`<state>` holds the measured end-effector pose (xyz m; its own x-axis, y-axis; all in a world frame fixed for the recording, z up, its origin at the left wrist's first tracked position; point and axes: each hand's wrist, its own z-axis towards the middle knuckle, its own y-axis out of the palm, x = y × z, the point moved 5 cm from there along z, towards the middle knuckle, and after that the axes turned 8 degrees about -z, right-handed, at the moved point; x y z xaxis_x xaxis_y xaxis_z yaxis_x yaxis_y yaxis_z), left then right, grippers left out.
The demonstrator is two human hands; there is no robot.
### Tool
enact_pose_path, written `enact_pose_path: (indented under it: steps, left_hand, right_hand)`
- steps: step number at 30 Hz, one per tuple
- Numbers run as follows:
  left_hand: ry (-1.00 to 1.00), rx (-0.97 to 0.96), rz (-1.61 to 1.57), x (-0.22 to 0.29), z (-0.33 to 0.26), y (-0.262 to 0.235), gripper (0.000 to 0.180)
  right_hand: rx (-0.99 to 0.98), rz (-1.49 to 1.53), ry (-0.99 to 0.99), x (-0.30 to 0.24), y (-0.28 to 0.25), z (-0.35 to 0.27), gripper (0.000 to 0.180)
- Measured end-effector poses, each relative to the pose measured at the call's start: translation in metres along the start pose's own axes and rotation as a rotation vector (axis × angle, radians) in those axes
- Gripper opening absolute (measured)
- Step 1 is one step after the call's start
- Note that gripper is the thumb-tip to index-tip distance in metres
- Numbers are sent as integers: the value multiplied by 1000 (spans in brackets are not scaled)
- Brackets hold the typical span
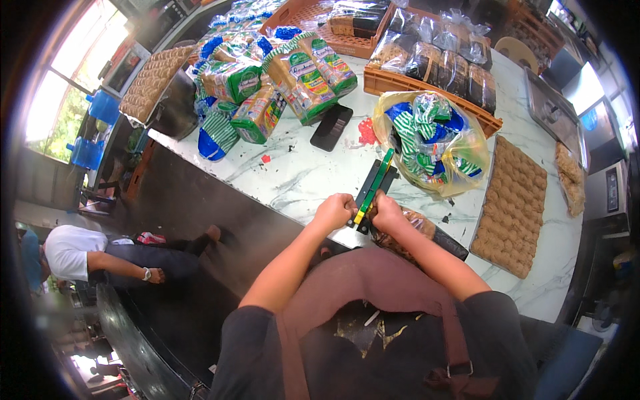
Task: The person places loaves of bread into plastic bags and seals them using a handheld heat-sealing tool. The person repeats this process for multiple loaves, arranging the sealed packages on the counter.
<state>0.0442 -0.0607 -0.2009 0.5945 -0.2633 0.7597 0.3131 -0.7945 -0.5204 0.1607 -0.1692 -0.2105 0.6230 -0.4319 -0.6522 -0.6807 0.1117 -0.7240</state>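
In front of me on the marbled table is a narrow black device with a green and yellow strip (380,179), which looks like a bag sealer. My left hand (336,212) is closed at its near left side, fingertips pinched together. On the opposite side my right hand (387,212) is also closed, thumb side against the device. What either hand pinches is too small to make out. A bagged loaf in clear and black wrapping (448,244) lies under my right wrist, partly covered by the forearm; its end near the device is hidden.
Bagged bread loaves (300,77) pile up at the far left, beside a black phone (331,127). A yellowish plastic bag of wrappers (433,143) sits beyond my right hand. Orange crates (400,85) stand behind; a bun slab (510,207) lies right. A person (87,257) is at left.
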Motion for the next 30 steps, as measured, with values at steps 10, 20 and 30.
enact_pose_path:
  steps: [10,20,30]
  left_hand:
    - [545,347,-31,43,-35,0,31]
    - [613,283,642,67,-58,22,53]
    - [895,-13,503,125,-76,95,29]
  right_hand:
    - [-36,-95,11,35,12,0,38]
    - [-143,-94,-19,57,-46,-67,25]
    - [-20,102,-152,53,-97,-110,31]
